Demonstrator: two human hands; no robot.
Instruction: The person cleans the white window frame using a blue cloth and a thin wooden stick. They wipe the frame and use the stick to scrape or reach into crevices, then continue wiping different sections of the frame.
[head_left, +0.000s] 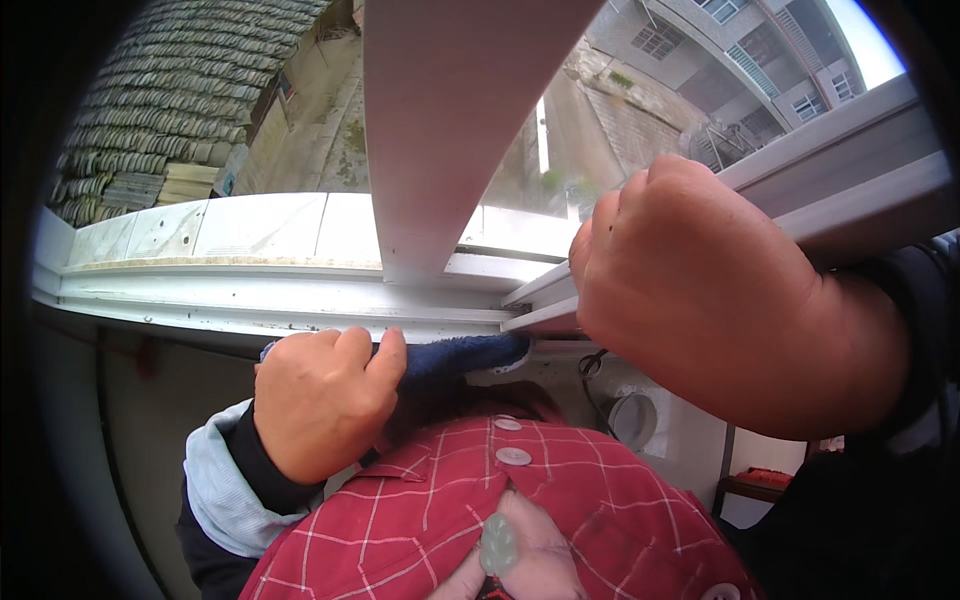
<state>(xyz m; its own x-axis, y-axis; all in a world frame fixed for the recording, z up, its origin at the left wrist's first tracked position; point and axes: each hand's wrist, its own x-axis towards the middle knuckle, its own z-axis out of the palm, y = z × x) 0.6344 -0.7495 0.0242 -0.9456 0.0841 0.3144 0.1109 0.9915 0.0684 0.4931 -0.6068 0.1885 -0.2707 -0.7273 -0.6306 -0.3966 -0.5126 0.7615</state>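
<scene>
My left hand (326, 405) grips a dark blue plush cloth (469, 354) at the inner edge of the window sill track (225, 300). The cloth stretches right from under my fingers, and its light underside shows at the far end. Curled into a fist, my right hand (690, 277) is raised in front of the window glass (592, 142), close to the lower rail of the right-hand sash (847, 157). Its palm and fingertips face away, so I cannot tell whether it holds anything. Specks of dirt dot the white sill track.
A broad white upright frame (450, 127) stands between the open left side and the glass. Outside lie a white tiled ledge (262, 225) and a tiled roof (180, 90). Below the sill, right of my body, are a round white container (632, 421) and a dark cable (596, 401).
</scene>
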